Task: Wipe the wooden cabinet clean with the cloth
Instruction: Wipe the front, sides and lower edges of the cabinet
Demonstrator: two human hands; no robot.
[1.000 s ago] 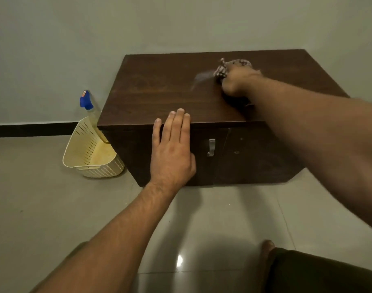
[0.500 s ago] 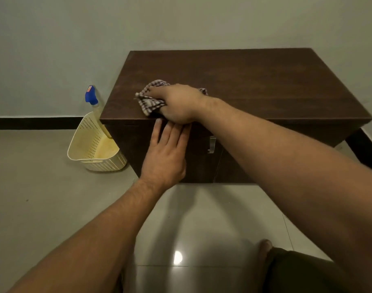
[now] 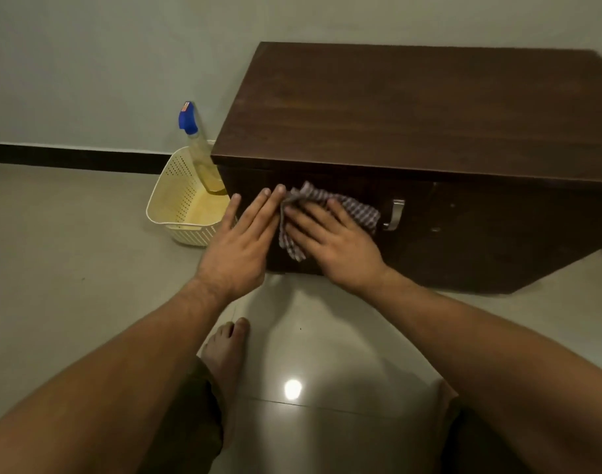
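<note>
A low dark wooden cabinet (image 3: 412,111) stands against the wall, with a metal handle (image 3: 395,215) on its front door. My right hand (image 3: 330,241) presses a checked cloth (image 3: 356,208) flat against the left part of the cabinet's front, fingers spread over it. Just left of the cloth, my left hand (image 3: 241,241) lies flat and open on the same front, its fingertips touching the cloth's edge.
A cream perforated plastic basket (image 3: 171,196) sits on the floor at the cabinet's left side, holding a spray bottle (image 3: 198,145) with a blue head. My bare foot (image 3: 226,350) rests on the glossy tiled floor below my hands.
My right hand swept the cloth from the back right of the top to its front left, then down onto the front face. My left hand slid down the front. The view shifted left.
</note>
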